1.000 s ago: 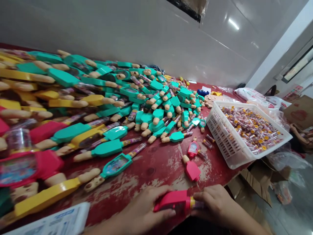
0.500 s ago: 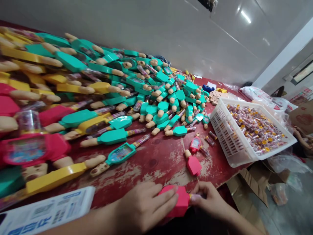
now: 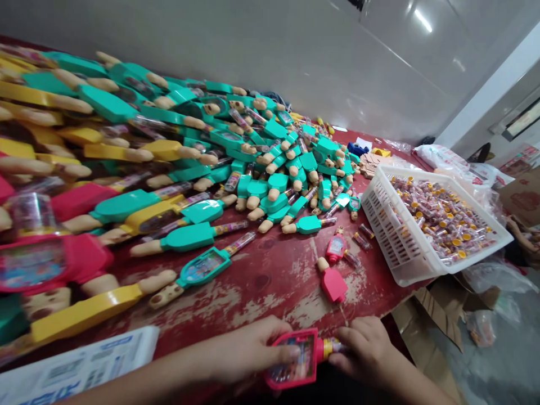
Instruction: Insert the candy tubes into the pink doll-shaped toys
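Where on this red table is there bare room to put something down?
Mainly the scuffed red patch between the frontmost teal toy and the nearer loose pink toy, beyond the left hand. Less between that pink toy and the white basket. Crowded: the left side, under the toy heap.

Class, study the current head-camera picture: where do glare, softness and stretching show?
In the head view, a bright streak glares on the grey wall; also in the head view, the left-edge pink windowed toy looks soft and stretched, and the held pink windowed toy, in the left hand, shows print too blurred to read.
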Available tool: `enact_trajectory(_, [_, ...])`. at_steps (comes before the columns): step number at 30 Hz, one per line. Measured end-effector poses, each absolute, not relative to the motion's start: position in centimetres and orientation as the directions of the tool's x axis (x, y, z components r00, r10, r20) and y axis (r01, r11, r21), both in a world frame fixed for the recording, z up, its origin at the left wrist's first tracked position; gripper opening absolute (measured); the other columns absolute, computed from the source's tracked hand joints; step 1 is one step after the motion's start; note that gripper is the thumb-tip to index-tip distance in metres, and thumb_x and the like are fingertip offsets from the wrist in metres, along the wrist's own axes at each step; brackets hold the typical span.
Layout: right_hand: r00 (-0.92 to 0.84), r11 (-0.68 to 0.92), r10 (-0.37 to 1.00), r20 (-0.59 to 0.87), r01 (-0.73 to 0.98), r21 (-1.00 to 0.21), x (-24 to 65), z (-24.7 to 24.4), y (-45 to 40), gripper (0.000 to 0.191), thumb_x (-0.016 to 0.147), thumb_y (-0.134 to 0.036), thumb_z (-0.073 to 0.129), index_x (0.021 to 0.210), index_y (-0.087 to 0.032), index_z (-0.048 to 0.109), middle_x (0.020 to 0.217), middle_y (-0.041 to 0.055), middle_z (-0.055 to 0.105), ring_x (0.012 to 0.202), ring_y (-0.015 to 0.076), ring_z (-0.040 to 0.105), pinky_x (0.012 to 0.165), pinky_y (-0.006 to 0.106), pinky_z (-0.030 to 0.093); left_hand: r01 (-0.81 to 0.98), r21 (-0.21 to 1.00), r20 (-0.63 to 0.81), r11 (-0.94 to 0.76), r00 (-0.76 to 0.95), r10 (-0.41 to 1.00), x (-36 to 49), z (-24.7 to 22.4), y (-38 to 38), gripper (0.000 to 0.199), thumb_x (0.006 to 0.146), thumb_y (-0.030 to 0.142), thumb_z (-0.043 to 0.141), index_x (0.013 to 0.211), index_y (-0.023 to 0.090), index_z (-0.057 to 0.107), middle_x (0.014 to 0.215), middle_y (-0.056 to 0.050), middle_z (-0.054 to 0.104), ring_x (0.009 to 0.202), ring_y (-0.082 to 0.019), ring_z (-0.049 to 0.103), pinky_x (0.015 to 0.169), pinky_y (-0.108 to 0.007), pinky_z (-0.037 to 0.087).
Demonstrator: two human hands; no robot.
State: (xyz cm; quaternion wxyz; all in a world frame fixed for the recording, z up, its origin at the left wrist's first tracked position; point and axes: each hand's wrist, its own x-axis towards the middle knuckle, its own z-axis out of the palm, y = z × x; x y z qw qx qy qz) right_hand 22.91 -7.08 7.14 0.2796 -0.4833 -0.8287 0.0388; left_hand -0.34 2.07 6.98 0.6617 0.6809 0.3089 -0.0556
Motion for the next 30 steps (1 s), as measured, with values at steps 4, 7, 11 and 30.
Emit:
enact_trajectory(4, [-0.117,-0.11,0.967,-0.224,0.602,-0.791,22.7,3.6,-6.3,0.065,0.092,-0.062,0.028,0.056,-0.016,0.056,0.044,0.0009,0.048,0.037,0.0098,0.039,0.038,0.022,0.029,0.439,0.533,0.017,-0.723,0.849,0.528,-0.3,4.3,1.0,0.027,0.088,0.026,0.041,0.105,0.022,0.061,0.098,-0.008,0.069,0.08,-0.028,0.064,0.067,-0.037,0.047])
enact_trajectory(7, [-0.085,-0.139,0.969,-0.234,0.593,-0.793,23.3,2.9,-5.8,0.07,0.092,-0.065,0.02,0.051,-0.016,0.05,0.042,-0.0003,0.041,0.037,0.0091,0.034,0.037,0.023,0.027,0.373,0.432,0.207,-0.821,0.845,0.493,-0.1,3.2,1.2,0.035,0.09,0.02,0.032,0.112,0.019,0.059,0.1,-0.012,0.068,0.079,-0.028,0.064,0.065,-0.036,0.049])
enact_trajectory(11, [-0.306,0.479,0.845,0.439,0.799,-0.363,24.5,4.5,-5.9,0.056,0.097,-0.048,0.027,0.073,-0.013,0.063,0.054,0.0042,0.054,0.048,0.0124,0.044,0.047,0.026,0.031,0.532,0.843,-0.485,-0.077,0.815,0.318,0.6,3.6,2.1,0.07,0.084,0.068,0.019,0.097,0.015,0.062,0.075,-0.013,0.067,0.052,-0.022,0.054,0.049,-0.031,0.043])
enact_trajectory(30, [-0.127,-0.032,0.97,-0.209,0.781,-0.624,24.5,2.9,-5.5,0.055,0.096,-0.049,0.016,0.051,-0.02,0.031,0.045,-0.0024,0.031,0.04,0.0087,0.026,0.041,0.024,0.02,0.641,0.725,-0.458,-0.253,0.723,0.518,1.1,4.9,1.7,0.083,0.072,0.075,0.017,0.106,0.01,0.057,0.093,-0.025,0.064,0.08,-0.039,0.06,0.074,-0.055,0.046])
